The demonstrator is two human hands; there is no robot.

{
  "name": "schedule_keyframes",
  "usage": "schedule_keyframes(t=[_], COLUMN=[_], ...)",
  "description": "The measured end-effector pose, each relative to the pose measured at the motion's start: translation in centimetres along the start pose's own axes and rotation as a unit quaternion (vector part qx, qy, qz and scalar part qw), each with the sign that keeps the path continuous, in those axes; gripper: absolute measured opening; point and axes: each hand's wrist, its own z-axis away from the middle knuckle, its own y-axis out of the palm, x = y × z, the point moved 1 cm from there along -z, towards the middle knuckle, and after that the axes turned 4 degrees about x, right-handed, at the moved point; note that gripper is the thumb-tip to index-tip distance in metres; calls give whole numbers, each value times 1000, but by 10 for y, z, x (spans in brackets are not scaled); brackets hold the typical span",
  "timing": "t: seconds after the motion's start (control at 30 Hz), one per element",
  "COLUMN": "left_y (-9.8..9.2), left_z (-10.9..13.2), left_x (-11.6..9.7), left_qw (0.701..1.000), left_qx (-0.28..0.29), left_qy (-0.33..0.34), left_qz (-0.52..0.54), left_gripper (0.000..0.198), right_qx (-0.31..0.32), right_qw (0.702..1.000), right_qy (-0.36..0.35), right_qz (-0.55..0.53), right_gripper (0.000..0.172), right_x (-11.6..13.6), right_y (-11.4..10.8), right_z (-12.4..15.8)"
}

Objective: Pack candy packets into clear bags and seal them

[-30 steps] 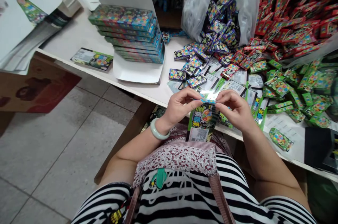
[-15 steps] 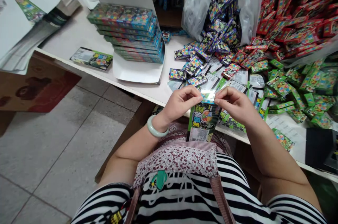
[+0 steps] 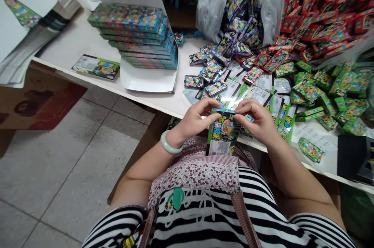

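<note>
A black and green printed candy bag [image 3: 223,137] hangs upright in front of my apron, held at its top edge by both hands. My left hand [image 3: 197,119] pinches the top left corner between thumb and fingers; a pale green bangle [image 3: 172,143] circles that wrist. At the top right corner, my right hand [image 3: 255,119] has thumb and fingers closed on the bag. Between the fingertips runs a blue strip [image 3: 223,110], with shiny clear film behind it; whether the strip is a small box inside cannot be made out. More flat candy bags [image 3: 260,96] lie on the table beyond.
Small purple boxes [image 3: 244,26] spill from a plastic sack. Red boxes [image 3: 318,18] and green boxes [image 3: 339,92] are heaped at the right. A stack of long printed boxes [image 3: 131,34] stands in a white carton [image 3: 149,78]. One flat bag [image 3: 96,66] lies near the table edge.
The view has shifted slightly. My right fingers have moved a little over the bag's top corner, and the bag's mouth sits slightly differently. Both hands still hold it.
</note>
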Motion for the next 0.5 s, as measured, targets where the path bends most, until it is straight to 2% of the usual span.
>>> schedule_keyframes(t=[0.17, 0.3, 0.4, 0.5], left_y=[-1, 1, 3, 3], left_z=[-4, -5, -6, -12], left_x=[-4, -3, 1, 11], left_qw=[998, 998, 997, 995], left_qx=[-5, -12, -25, -55], left_qy=[53, 38, 33, 38], left_qz=[-39, -58, -72, -69], left_gripper=[12, 8, 10, 11], right_qx=[-65, -98, -75, -19], right_qw=[998, 995, 996, 999], right_qy=[2, -15, -18, 8], right_qz=[8, 32, 39, 27], right_gripper=[6, 5, 9, 18], right_x=[-8, -10, -10, -20], right_y=[7, 15, 18, 0], right_z=[9, 13, 14, 22])
